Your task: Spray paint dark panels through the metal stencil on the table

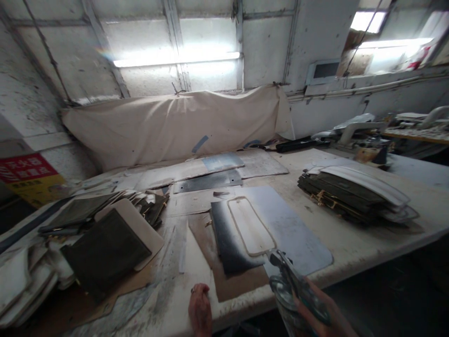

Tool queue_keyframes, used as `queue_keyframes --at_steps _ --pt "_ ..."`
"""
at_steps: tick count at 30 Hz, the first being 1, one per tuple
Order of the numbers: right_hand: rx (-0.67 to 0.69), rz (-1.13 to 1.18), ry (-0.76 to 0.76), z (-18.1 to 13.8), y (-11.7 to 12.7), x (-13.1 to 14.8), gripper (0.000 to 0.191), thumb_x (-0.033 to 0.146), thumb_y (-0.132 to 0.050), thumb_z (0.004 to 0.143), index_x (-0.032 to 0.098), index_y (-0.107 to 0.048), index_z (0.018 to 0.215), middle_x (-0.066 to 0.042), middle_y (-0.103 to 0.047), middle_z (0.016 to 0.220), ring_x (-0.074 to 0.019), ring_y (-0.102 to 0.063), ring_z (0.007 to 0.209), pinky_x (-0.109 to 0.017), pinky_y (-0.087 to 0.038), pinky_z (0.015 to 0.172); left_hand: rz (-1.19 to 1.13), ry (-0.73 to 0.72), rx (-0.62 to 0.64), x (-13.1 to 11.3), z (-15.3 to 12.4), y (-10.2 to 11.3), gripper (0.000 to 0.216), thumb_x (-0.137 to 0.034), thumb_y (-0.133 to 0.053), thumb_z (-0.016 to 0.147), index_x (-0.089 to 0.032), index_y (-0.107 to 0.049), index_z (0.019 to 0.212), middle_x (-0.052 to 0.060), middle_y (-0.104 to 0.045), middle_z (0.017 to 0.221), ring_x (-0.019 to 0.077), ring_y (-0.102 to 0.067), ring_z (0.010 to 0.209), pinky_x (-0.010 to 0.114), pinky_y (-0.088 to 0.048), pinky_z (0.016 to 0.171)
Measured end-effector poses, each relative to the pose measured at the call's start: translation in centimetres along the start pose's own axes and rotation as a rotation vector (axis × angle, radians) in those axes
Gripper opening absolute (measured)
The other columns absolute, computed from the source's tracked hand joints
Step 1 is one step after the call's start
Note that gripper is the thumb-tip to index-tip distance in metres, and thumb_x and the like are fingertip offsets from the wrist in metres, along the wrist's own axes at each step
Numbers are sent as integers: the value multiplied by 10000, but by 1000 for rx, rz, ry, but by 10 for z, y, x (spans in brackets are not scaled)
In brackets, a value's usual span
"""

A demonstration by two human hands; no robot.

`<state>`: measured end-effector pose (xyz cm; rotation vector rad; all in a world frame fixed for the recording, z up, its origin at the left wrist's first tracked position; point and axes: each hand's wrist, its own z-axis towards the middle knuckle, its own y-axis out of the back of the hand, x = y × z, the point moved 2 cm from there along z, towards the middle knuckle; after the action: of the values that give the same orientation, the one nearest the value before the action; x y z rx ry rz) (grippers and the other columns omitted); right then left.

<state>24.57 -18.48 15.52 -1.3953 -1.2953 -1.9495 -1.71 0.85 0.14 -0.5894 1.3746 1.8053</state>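
Observation:
In my right hand (328,309) is a spray gun (286,267) with a cup beneath it, its nozzle close to the lower right corner of a pale panel (250,227) edged in beige. That panel lies partly on a black sheet (224,248) and partly on a bluish-white board (294,229). My left hand (200,309) rests at the table's front edge with its fingers curled; what they hold, if anything, is hidden. Brown cardboard (235,283) shows beneath the black sheet.
Dark green bag pieces with pale flaps (108,252) are heaped on the left. More dark pieces with gold hardware (336,196) are stacked on the right. Behind the table (287,180) hangs a beige cloth (182,126), below a lit tube lamp (177,60).

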Motion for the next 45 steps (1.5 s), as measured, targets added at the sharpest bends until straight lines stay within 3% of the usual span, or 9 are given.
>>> queue_keyframes --at_steps 6,11,19,28,34,40,45 --pt "-34 28 79 -9 -5 15 336 311 -605 691 189 -667 998 -76 -696 1036 -266 -642 954 -265 -520 826 -5 24 19 2 -1 1 243 -231 -333 745 -213 -541 622 27 -561 630 173 -525 658 297 -422 647" --pt "5 2 123 -10 -7 9 327 312 -568 729 171 -654 1011 -97 -691 1045 -253 -653 931 -255 -525 808 -5 41 30 -2 -1 2 228 -243 -338 733 -215 -533 619 25 -560 632 176 -526 661 306 -424 655" --pt "42 -9 23 -10 -1 -7 419 353 -539 769 98 -599 1095 -137 -662 1096 -246 -610 1023 -255 -478 883 4 33 19 -3 0 -1 240 -261 -331 721 -218 -533 599 33 -567 624 180 -533 652 311 -434 651" --pt "-75 25 -132 -11 16 -16 511 481 -607 666 130 -652 1035 -118 -673 1074 -274 -577 1074 -301 -430 952 14 26 4 -11 0 0 235 -274 -339 712 -225 -528 581 29 -565 609 177 -539 638 304 -443 639" --pt "-144 75 -138 -12 26 -12 465 495 -656 630 165 -689 957 -104 -695 1023 -291 -598 1034 -307 -461 916 35 31 17 -8 0 -1 248 -272 -330 715 -224 -538 590 30 -570 615 176 -540 639 300 -447 638" --pt "-110 65 -106 -14 32 -23 470 442 -646 668 163 -659 1046 -94 -677 1076 -275 -597 1043 -282 -465 907 26 26 -11 -7 0 -2 242 -266 -336 713 -223 -547 603 26 -587 625 173 -553 643 299 -455 651" --pt "-179 37 -153 -22 31 -32 500 484 -669 622 194 -673 1030 -82 -664 1105 -305 -569 1080 -315 -462 926 12 65 -18 -6 2 0 243 -263 -334 687 -218 -561 616 35 -601 636 184 -565 653 315 -462 650"
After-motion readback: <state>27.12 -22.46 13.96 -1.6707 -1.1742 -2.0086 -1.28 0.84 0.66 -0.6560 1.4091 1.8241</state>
